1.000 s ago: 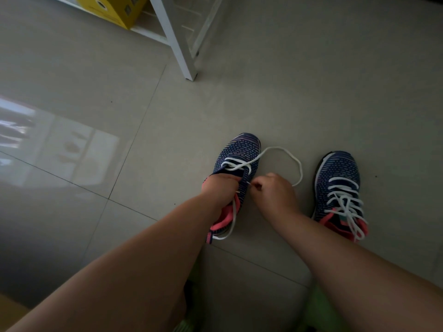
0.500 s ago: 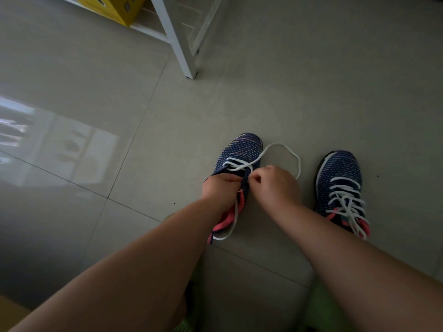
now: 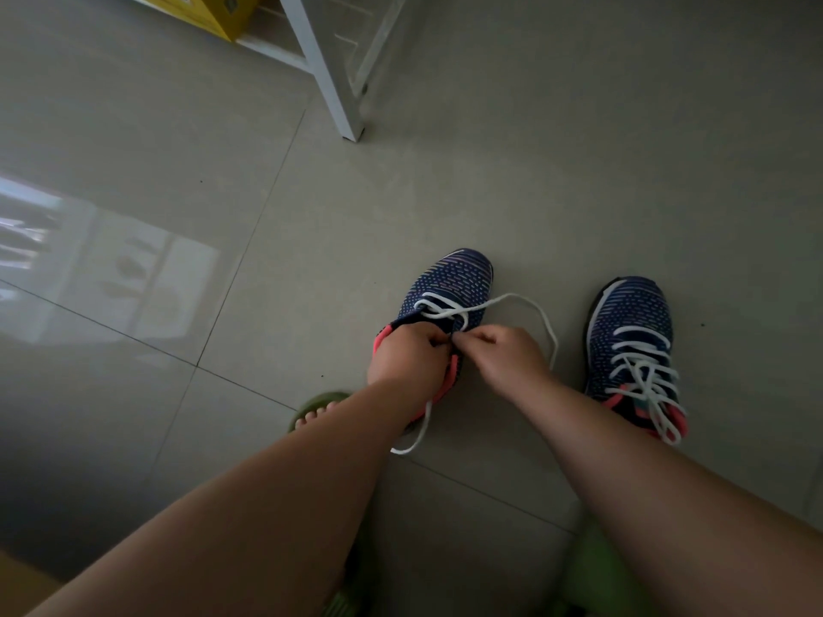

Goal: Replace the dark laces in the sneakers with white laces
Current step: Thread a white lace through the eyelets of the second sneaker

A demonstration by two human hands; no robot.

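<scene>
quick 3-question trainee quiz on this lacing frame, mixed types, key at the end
1. True or false: the dark blue knit sneaker on the right is already fully threaded with a white lace.
2. Which hand pinches the white lace of the dark blue knit sneaker being laced? A) left hand B) right hand C) cannot tell
3. Fill in: the lace's loose end lies on the grey tiled ____.

Key: 1 true; 2 B; 3 floor.
</scene>
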